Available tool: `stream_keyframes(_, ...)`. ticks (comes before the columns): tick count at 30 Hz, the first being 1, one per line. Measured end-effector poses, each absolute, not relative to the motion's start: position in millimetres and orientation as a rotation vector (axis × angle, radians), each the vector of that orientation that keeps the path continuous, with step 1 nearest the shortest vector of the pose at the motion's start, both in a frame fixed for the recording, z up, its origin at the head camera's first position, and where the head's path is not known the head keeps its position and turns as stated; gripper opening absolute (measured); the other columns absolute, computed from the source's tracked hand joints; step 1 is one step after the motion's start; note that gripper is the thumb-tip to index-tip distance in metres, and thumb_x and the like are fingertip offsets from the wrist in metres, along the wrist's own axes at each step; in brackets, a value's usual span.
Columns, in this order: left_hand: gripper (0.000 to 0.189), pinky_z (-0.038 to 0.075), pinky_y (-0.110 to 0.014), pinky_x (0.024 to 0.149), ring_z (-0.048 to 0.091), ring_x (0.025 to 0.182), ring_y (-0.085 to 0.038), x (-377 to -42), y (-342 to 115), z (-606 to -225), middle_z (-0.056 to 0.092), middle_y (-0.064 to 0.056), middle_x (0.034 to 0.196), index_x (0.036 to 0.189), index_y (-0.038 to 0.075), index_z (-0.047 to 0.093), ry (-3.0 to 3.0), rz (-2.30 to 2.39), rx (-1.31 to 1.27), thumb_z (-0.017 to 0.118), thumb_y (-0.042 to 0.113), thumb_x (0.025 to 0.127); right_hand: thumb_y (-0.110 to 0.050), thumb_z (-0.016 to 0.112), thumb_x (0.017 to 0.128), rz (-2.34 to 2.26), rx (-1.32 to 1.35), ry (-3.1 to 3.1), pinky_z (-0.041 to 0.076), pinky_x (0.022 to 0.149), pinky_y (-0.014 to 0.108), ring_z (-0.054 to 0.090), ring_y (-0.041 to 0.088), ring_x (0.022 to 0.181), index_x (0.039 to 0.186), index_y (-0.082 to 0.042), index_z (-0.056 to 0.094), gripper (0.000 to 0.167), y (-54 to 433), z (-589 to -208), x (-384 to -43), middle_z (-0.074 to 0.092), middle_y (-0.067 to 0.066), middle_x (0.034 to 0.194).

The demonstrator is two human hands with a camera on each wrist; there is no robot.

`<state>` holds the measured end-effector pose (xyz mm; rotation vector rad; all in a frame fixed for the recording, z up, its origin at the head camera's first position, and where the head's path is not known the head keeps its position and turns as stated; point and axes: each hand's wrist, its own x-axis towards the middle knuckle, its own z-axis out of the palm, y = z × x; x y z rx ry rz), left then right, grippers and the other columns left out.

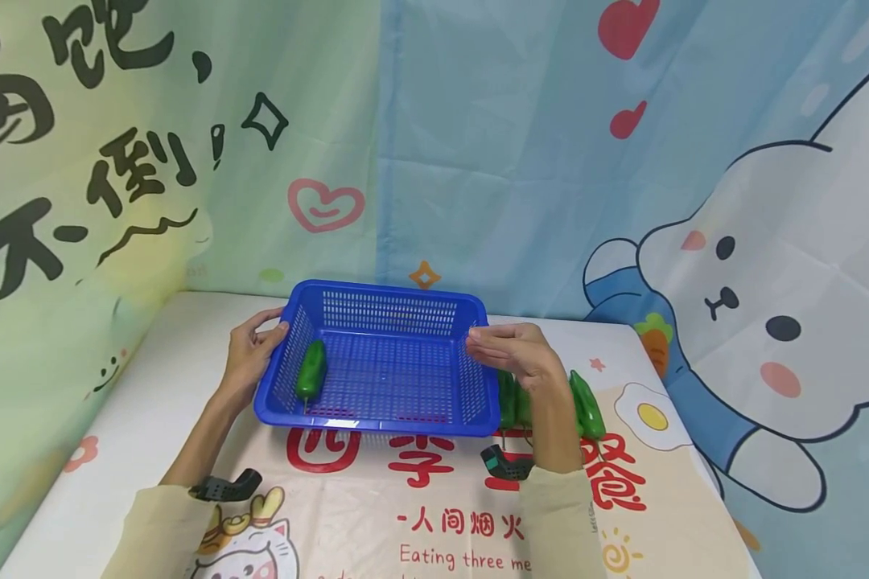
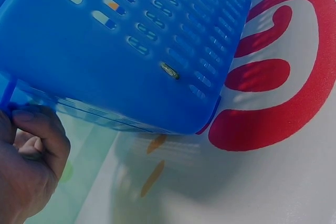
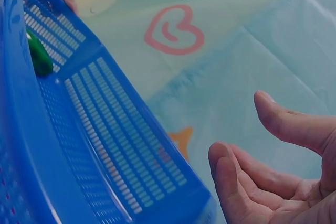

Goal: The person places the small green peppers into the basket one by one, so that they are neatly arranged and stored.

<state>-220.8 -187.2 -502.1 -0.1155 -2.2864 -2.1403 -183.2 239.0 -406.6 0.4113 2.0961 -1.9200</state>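
A blue plastic basket [image 1: 376, 425] with slotted walls is in the middle of the head view, and one green pepper [image 1: 311, 370] lies inside near its left wall. My left hand [image 1: 253, 350] grips the basket's left rim, fingers curled round it in the left wrist view. At the right rim, my right hand [image 1: 514, 350] overlaps the basket in the head view. The right wrist view shows this hand beside the basket, thumb apart from loosely bent fingers [image 3: 226, 177], nothing between them. Several green peppers [image 1: 586, 406] lie on the table behind the right wrist, partly hidden.
A printed mat [image 1: 362, 515] with red lettering covers the front part of the white table [image 1: 152, 378]. Behind the table hangs a cartoon-printed cloth [image 1: 471, 185]. Each wrist carries a small black camera [image 1: 228, 486].
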Motion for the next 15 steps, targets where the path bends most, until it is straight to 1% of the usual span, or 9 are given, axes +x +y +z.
stream_keyframes(3, 0.053, 0.067, -0.023, 0.066, 0.08, 0.076, -0.006, -221.1, -186.8, -501.6, 0.082, 0.012, 0.091, 0.158, -0.005, 0.049, -2.286, -2.142, -0.12, 0.058, 0.023, 0.115, -0.018, 0.08, 0.101, -1.919, 0.437, 2.099, 0.059, 0.109, 0.043, 0.082, 0.013, 0.1, 0.143, 0.008, 0.066, 0.051, 249.4, -406.0, -180.6, 0.084, 0.005, 0.111)
stream_keyframes(6, 0.053, 0.067, -0.023, 0.066, 0.08, 0.076, -0.005, -221.2, -187.0, -501.5, 0.082, 0.011, 0.092, 0.158, -0.005, 0.049, -2.289, -2.138, -0.117, 0.058, 0.023, 0.115, -0.018, 0.081, 0.101, -1.918, 0.466, 2.101, 0.059, 0.108, 0.041, 0.082, 0.015, 0.102, 0.143, 0.008, 0.065, 0.052, 260.3, -405.5, -177.4, 0.084, 0.003, 0.109)
stream_keyframes(10, 0.053, 0.067, -0.024, 0.067, 0.08, 0.076, -0.006, -221.7, -187.8, -501.8, 0.084, 0.007, 0.094, 0.158, -0.005, 0.048, -2.296, -2.125, -0.114, 0.058, 0.024, 0.115, -0.022, 0.083, 0.099, -1.883, 0.471, 2.145, 0.059, 0.108, 0.04, 0.081, 0.02, 0.113, 0.144, 0.006, 0.065, 0.057, 274.8, -406.2, -173.5, 0.083, 0.005, 0.118)
stream_keyframes(11, 0.053, 0.067, -0.024, 0.067, 0.08, 0.077, -0.006, -221.7, -188.0, -502.0, 0.084, 0.006, 0.095, 0.159, -0.004, 0.048, -2.3, -2.121, -0.114, 0.058, 0.024, 0.115, -0.023, 0.084, 0.099, -1.865, 0.467, 2.164, 0.058, 0.11, 0.041, 0.081, 0.021, 0.115, 0.144, 0.006, 0.065, 0.058, 278.8, -407.0, -172.6, 0.083, 0.006, 0.12)
stream_keyframes(15, 0.053, 0.067, -0.024, 0.067, 0.08, 0.078, -0.006, -221.8, -188.7, -503.0, 0.084, 0.005, 0.097, 0.159, -0.004, 0.048, -2.306, -2.126, -0.113, 0.057, 0.024, 0.115, -0.026, 0.082, 0.1, -1.802, 0.446, 2.217, 0.053, 0.116, 0.047, 0.08, 0.018, 0.115, 0.146, 0.008, 0.062, 0.061, 296.2, -411.4, -166.9, 0.081, 0.008, 0.125)
